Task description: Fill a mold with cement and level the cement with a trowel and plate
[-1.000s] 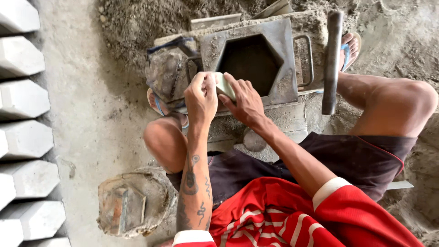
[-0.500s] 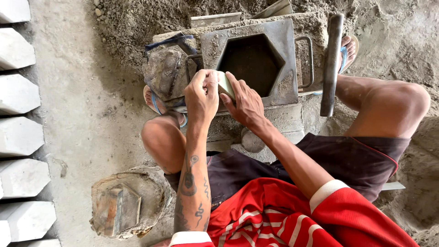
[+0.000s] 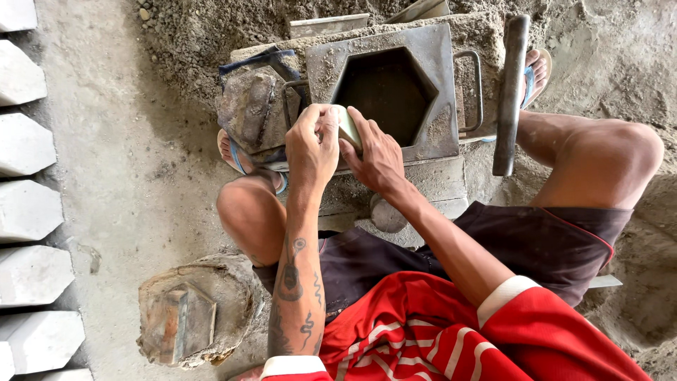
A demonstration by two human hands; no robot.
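Together, the left hand (image 3: pixel 310 144) and right hand (image 3: pixel 377 159) grip a small pale block (image 3: pixel 349 130) at the near rim of a metal mould (image 3: pixel 434 106), whose hexagonal cavity looks dark and empty.

- Down your left edge runs a column of pale cast paving blocks (image 3: pixel 28 212), pointed ends facing in.
- Near your left knee sits a mortar-caked metal stamp (image 3: pixel 194 317) on the concrete floor (image 3: pixel 120 162).
- A heap of sandy mix (image 3: pixel 211 25) lies at the top.
- A dark iron lever bar (image 3: pixel 509 92) stands on the right.
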